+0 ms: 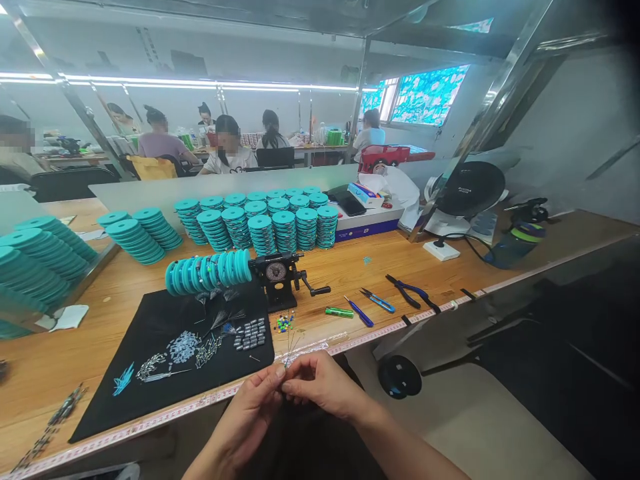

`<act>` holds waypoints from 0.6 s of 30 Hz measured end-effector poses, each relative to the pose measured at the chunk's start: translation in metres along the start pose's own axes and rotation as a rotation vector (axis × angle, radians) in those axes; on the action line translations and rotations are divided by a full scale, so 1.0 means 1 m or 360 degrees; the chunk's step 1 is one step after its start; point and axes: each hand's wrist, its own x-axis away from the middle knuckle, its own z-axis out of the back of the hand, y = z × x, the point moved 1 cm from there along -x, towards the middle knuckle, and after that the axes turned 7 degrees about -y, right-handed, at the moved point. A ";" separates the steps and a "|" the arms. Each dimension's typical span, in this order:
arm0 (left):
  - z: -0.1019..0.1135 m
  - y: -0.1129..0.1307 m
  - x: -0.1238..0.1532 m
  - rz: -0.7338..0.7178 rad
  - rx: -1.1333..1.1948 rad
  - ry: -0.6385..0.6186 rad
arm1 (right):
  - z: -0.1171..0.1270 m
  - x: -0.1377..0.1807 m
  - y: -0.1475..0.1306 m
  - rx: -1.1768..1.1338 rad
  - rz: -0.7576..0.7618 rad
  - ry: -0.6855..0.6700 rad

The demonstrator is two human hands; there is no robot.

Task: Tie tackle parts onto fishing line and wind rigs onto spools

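Strands (289, 352) are pinched by L hand (260, 397) & R hand (323, 385), approx. at front edge of bench (340, 273), nr. beads (284, 325); if grip is relaxed or free ends are snagged, strands may be dropped, tangled or misaligned.

A wooden table (345, 273), with a measuring tape (165, 420) along its near edge, carries a black mat (165, 300) ahead and to the left of the left hand (256, 401). Rows of stacked teal spools (263, 235) stand well beyond both hands, a crank machine (280, 283) nearer, and small coloured beads (284, 325) nearer still. Ahead and to the right of the right hand (324, 388) lie a green tube (339, 312), a blue pen (362, 314), snips (379, 301) and pliers (406, 292), with a white power strip (441, 251) farther off.
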 end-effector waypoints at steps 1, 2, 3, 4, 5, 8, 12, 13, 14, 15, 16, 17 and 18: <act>0.000 -0.001 0.000 -0.0002 -0.0007 0.0005 | -0.001 0.000 0.000 0.0017 -0.0005 -0.0029; 0.000 -0.002 0.000 -0.0006 -0.0015 0.0013 | -0.002 -0.001 -0.001 0.0035 -0.0008 -0.0054; 0.001 -0.003 0.000 -0.0014 -0.0024 0.0024 | -0.002 -0.001 -0.001 0.0056 -0.0010 -0.0072; 0.001 -0.003 0.000 -0.0022 -0.0036 0.0034 | -0.003 -0.001 -0.001 0.0073 -0.0013 -0.0084; 0.001 -0.003 0.000 -0.0029 -0.0051 0.0042 | -0.002 -0.002 -0.001 0.0087 -0.0016 -0.0088; 0.003 0.001 -0.001 -0.0053 -0.0115 0.0048 | 0.003 -0.003 -0.001 0.0102 -0.0044 -0.0098; 0.010 0.009 -0.004 -0.0030 -0.0240 0.0075 | 0.013 -0.004 -0.005 0.0075 -0.0121 -0.0196; 0.012 0.010 -0.005 -0.0012 -0.0271 0.0093 | 0.015 -0.005 -0.006 0.0060 -0.0142 -0.0230; 0.015 0.012 -0.005 0.0006 -0.0298 0.0113 | 0.017 -0.005 -0.007 0.0043 -0.0161 -0.0262; 0.017 0.013 -0.006 0.0024 -0.0318 0.0130 | 0.019 -0.006 -0.008 0.0023 -0.0179 -0.0291; 0.019 0.014 -0.006 0.0039 -0.0333 0.0142 | 0.020 -0.007 -0.009 0.0002 -0.0195 -0.0316; 0.021 0.014 -0.006 0.0051 -0.0341 0.0151 | 0.021 -0.007 -0.008 -0.0021 -0.0208 -0.0335; 0.022 0.014 -0.005 0.0060 -0.0342 0.0156 | 0.022 -0.008 -0.007 -0.0043 -0.0216 -0.0348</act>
